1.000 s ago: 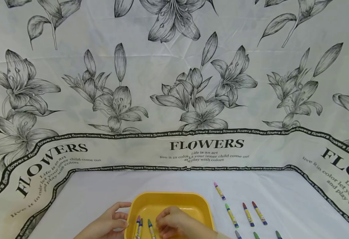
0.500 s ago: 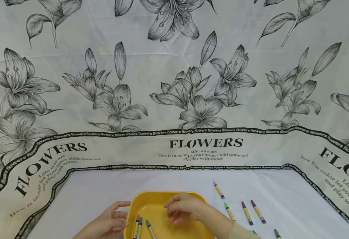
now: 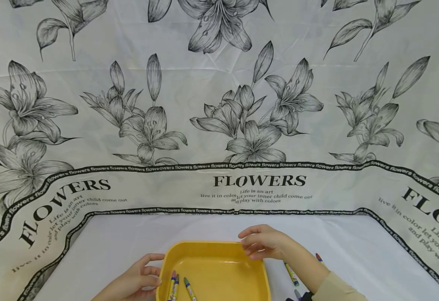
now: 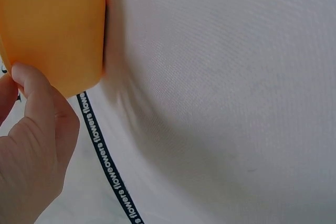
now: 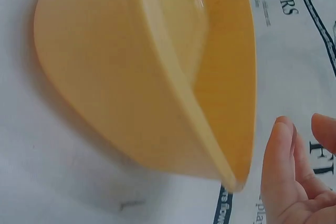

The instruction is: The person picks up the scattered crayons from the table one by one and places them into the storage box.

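Observation:
A yellow plastic tray (image 3: 228,280) stands on the white cloth, its near end cut off by the frame's lower edge. Three crayons lie at its left side: a pink one (image 3: 172,284), a dark one (image 3: 176,286) and a green one (image 3: 189,288). At the left rim, my left hand (image 3: 138,279) holds the tray's wall between thumb and fingers, as the left wrist view (image 4: 34,135) also has it. Over the back right corner hovers my right hand (image 3: 262,242), fingers loosely bent and nothing in them. The right wrist view puts those fingers (image 5: 278,166) beyond the tray's corner.
Right of the tray, partly covered by my right forearm, lie a light green crayon (image 3: 291,275), a red crayon (image 3: 319,257) and a grey crayon (image 3: 298,294). Behind the table hangs a flower-printed cloth (image 3: 238,104).
My right hand has risen out of the tray and moved right and back to its far right corner. Its forearm now covers more of the loose crayons. My left hand stays at the rim.

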Action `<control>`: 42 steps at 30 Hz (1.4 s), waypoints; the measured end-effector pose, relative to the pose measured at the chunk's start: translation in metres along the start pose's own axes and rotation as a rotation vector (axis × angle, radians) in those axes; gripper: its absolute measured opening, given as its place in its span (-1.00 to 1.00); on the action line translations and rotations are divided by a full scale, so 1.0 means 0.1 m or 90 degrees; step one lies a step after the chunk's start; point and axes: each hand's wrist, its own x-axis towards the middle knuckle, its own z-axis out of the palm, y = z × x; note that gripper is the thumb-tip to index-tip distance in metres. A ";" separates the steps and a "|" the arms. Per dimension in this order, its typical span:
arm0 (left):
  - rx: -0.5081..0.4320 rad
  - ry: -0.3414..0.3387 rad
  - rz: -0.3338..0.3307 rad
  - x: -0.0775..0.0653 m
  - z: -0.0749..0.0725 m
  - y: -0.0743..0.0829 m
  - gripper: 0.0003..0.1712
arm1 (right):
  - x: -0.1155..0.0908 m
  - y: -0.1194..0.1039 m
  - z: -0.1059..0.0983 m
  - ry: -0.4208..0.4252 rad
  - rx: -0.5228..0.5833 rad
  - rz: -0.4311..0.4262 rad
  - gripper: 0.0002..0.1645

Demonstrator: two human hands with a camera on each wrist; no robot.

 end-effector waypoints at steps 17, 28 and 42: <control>0.008 0.005 0.002 -0.01 0.01 0.00 -0.25 | 0.00 0.10 -0.50 0.087 0.007 0.018 -0.62; -0.007 -0.003 0.001 0.00 0.00 0.00 -0.26 | 0.04 0.25 -0.70 0.143 0.019 0.046 -0.60; 0.000 0.015 -0.009 -0.01 0.03 0.03 -0.23 | 0.11 0.37 -0.86 0.199 0.028 0.094 -0.53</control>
